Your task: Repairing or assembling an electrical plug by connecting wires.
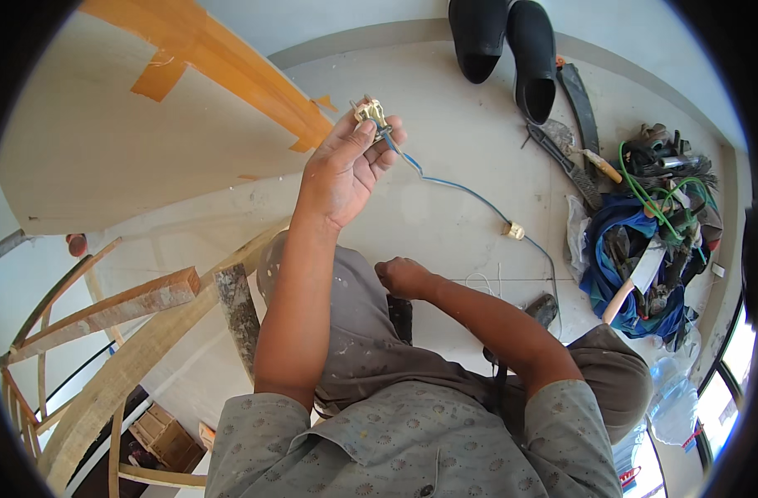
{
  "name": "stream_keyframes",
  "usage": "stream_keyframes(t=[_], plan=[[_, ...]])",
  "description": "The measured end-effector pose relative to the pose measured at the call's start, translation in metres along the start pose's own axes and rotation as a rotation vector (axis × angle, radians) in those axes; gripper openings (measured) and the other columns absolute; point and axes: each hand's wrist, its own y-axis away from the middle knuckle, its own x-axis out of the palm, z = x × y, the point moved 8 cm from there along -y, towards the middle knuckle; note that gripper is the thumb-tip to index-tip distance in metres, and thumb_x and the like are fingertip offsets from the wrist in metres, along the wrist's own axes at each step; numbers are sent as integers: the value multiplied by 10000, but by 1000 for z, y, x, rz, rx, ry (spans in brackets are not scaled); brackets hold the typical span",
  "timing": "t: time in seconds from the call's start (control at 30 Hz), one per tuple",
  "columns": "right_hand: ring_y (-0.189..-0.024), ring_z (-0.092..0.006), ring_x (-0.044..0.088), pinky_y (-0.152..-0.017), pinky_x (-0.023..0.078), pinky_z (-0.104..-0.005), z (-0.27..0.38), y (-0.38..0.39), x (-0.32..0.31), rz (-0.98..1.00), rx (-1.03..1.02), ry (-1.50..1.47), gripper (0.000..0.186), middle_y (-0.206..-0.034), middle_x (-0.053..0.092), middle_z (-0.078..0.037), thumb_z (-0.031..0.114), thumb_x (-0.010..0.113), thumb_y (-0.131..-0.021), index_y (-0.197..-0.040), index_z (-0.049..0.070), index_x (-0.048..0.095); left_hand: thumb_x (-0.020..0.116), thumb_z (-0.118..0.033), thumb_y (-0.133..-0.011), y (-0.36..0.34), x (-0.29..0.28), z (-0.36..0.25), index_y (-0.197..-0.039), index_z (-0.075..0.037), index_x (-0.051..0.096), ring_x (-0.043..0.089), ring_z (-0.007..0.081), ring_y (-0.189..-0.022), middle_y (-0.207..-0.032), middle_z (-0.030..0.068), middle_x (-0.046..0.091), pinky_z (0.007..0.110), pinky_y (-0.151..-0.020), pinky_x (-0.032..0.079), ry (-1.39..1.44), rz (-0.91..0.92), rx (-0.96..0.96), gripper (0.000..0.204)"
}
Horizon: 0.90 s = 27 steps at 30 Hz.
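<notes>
My left hand (346, 166) is raised out in front, fingers and thumb closed round a small shiny gold-coloured metal fitting (369, 110). From that fitting a thin blue-and-grey wire (458, 185) trails right to a second gold-coloured fitting (513, 231) on the floor. Past it, the wire runs on toward my right knee. Lower down, my right hand (402, 278) is curled into a fist beside my left knee. Its fingertips are turned away, and whatever they may hold is hidden.
Black shoes (531, 62) stand by the far wall. At right, a blue bag (599, 241) overflows with tools, with a handsaw (580, 100) and cleaver-like blade (647, 270) nearby. Timber pieces (113, 315) stand at left. A board with orange tape (204, 50) leans at upper left.
</notes>
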Motion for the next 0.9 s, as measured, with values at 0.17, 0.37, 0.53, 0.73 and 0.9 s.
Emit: stream_keyframes(t=[0.17,0.37,0.53,0.73,0.9], plan=[[-869,-359,615,-800,487,-428,27,119,-192,-152,-92,-188,199,-906,651,-203,94,601,-822,-975,-4,682,590,-189,-952,-29,49,34,-1185,-73,572,609,154,-1006,-1122,90,623,237,-748,516,125,289,-120,261],[-691,-351,613,-646,481,-418,81,249,-331,-991,-27,129,115,-802,633,-168,37,596,-844,-945,1,638,621,-241,-935,-21,113,85,-1160,-51,564,635,133,-923,-1069,94,648,216,-696,533,229,458,-394,300],[-751,-343,616,-661,486,-417,73,268,-334,-1005,76,303,125,-808,625,-149,30,612,-824,-941,0,641,616,-234,-942,-8,143,104,-1127,-13,574,647,113,-875,-980,86,668,203,-639,517,152,497,-471,292],[-777,-339,612,-668,488,-416,73,268,-328,-986,47,315,134,-790,610,-143,22,620,-806,-937,1,638,602,-280,-949,-6,143,107,-1167,0,555,648,107,-891,-1032,89,664,188,-624,519,79,513,-457,358],[-760,-341,610,-662,484,-422,76,269,-327,-990,42,313,128,-780,604,-144,16,617,-809,-934,-1,634,600,-281,-949,-2,143,106,-1150,-8,567,653,97,-854,-1006,80,672,183,-623,521,77,542,-462,341]])
